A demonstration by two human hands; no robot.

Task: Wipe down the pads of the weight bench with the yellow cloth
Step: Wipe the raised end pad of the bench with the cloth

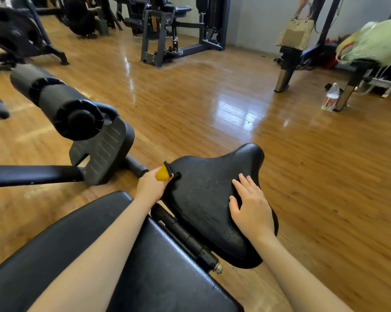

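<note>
While the right hand [252, 207] lies flat on the seat pad [209, 199], its fingers are straight and slightly spread, palm down, holding nothing. It rests on the right half of the pad, fingertips pointing toward the pad's far, narrower end.

Left hand [150, 185]: at the left edge of the seat pad, fingers curled round a small yellow item [162, 173] with a black strip on its far side. Whether this is the yellow cloth folded up or a tool of some kind cannot be told; only a small yellow wedge shows above the fingers. It touches or nearly touches the pad's left rim; actual contact is not clear.

Seat pad: black, textured, tilted up at the far end, surface looks speckled or damp in patches.

Nearer than the seat pad: a metal hinge bar [185, 237] with a bolt end, then the long back pad [158, 273], black, running under both forearms toward the camera.

Left of the seat pad: a ribbed footplate [102, 152], and beyond it a foam roller [55, 100] on a black frame arm.

Beyond the seat pad: glossy wood floor [223, 97], a weight machine [178, 25] at the far wall. Far right of the seat pad: a hanging beige bag [296, 32], a green striped cloth [374, 41] on another bench, a plastic bottle [330, 97] on the floor.
</note>
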